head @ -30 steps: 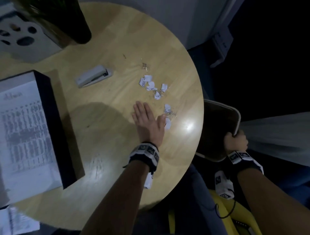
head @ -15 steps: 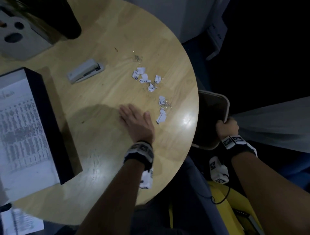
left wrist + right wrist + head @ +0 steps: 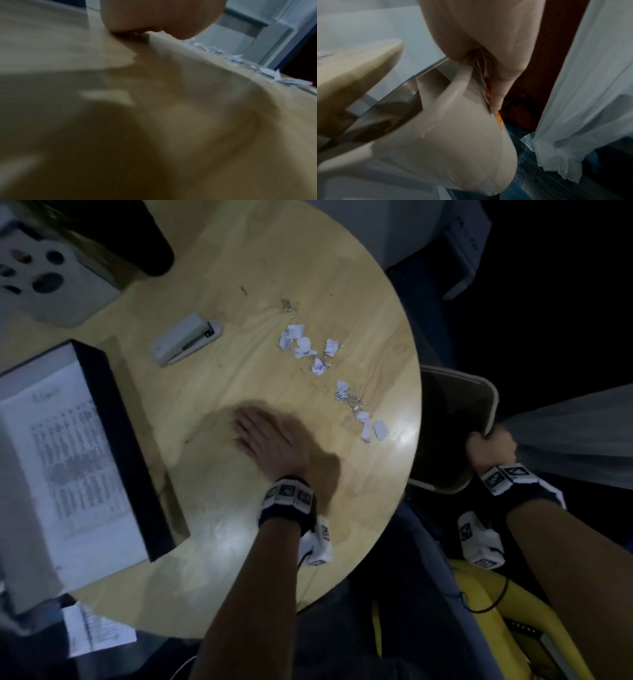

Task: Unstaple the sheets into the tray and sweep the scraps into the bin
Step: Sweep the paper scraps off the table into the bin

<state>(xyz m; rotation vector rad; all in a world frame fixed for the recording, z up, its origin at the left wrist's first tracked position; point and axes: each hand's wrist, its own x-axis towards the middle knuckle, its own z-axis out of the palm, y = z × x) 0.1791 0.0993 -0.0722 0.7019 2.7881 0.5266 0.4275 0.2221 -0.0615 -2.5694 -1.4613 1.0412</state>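
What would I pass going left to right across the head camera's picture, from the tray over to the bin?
Tray of sheets → stapler → left hand → paper scraps → bin → right hand.

White scraps (image 3: pixel 320 354), beige bin (image 3: pixel 453 135)

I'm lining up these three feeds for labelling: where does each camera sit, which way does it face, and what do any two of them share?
Head: worn on the head, looking down on the round table, paper scraps, stapler and tray; both forearms, flat left hand and right hand show.
Left wrist: low over the tabletop, looking along the hand toward the scraps at the edge; only the palm shows.
Right wrist: beside the table, looking down the bin; fingers in a grip on its rim.
Shared: head and left wrist both show the scraps; head and right wrist the bin.
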